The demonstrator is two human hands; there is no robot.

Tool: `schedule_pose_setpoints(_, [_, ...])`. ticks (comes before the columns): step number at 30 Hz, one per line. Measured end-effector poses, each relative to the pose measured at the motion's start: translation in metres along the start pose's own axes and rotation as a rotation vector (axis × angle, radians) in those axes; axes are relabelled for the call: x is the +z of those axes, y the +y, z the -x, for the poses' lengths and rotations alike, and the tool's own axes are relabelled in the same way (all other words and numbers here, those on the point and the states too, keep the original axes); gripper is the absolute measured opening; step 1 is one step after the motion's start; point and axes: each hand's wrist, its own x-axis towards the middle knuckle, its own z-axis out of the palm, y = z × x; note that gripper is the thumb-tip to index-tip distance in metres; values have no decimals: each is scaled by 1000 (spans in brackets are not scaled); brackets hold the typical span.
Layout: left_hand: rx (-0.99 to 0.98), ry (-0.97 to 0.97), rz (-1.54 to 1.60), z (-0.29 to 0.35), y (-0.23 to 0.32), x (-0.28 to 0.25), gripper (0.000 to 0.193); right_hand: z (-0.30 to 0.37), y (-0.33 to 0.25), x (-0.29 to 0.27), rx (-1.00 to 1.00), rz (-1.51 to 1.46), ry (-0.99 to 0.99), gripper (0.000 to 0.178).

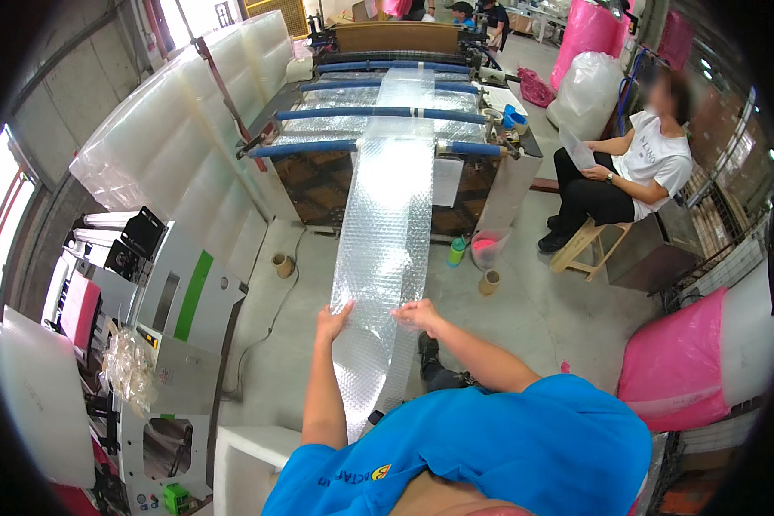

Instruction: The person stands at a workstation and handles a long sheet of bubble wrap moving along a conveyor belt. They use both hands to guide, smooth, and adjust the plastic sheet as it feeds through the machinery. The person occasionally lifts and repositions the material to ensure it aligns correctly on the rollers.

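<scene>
A long strip of silver bubble wrap (383,224) runs down from the machine's blue rollers (387,112) toward my body. My left hand (334,321) grips its left edge, the thumb lying on top. At the right side, my right hand (416,316) pinches the wrap with bent fingers near a lengthwise layer edge. Between and below my hands the film bows and shines. Its lower end passes out of sight by my blue shirt (464,439).
A seated person (654,163) on a wooden stool (589,245) holds a sheet at right. Cardboard tubes (488,282), a green bottle (457,251) and a cable (271,322) lie around the floor. A grey-white machine (176,344) stands left; pink-wrapped rolls (675,361) stand right.
</scene>
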Motion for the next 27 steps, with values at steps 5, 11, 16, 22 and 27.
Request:
schedule_pose_setpoints(5, [124,162,-32,-5,-38,-2,61,26,22,20,31,-13,3,33])
schedule_pose_setpoints(11, [125,171,-141,-1,-25,1,57,20,31,22,-76,32,64,26])
schedule_pose_setpoints(16, [143,424,-460,-2,-47,5,50,17,33,23,-88,211,153,24])
schedule_pose_setpoints(22, [-23,298,-334,1,-40,11,41,12,40,10,-39,191,185,27])
schedule_pose_setpoints(27, [-107,184,-315,-29,-97,6,40,-7,56,14,-3,263,132,28])
